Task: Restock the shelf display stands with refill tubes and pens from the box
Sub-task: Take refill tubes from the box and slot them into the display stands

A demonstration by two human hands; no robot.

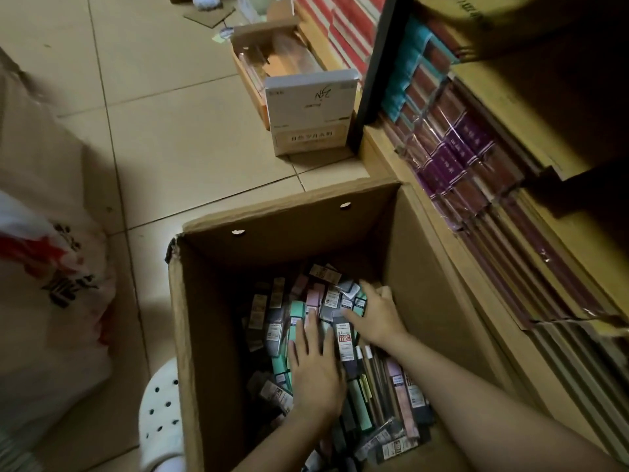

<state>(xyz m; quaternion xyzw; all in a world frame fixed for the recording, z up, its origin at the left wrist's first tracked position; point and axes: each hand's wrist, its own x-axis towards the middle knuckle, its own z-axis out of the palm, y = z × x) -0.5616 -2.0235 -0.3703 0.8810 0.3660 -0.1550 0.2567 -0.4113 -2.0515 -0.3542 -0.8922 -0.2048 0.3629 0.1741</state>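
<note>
A tall brown cardboard box [211, 321] stands open on the floor in front of me. Its bottom is covered with several slim packs of refill tubes and pens [277, 330] in green, pink, grey and black. Both my hands are down inside it. My left hand [315, 373] lies flat on the packs with fingers spread. My right hand [376, 316] rests on the pile near the box's right wall, fingers curled over a green-and-grey pack; whether it grips one I cannot tell.
A wooden shelf [476, 277] with rows of wrapped purple and red books runs along the right. A white carton [311, 114] and an orange tray stand on the tiled floor beyond. A white printed sack [47, 267] sits at left, a white clog [160, 413] beside the box.
</note>
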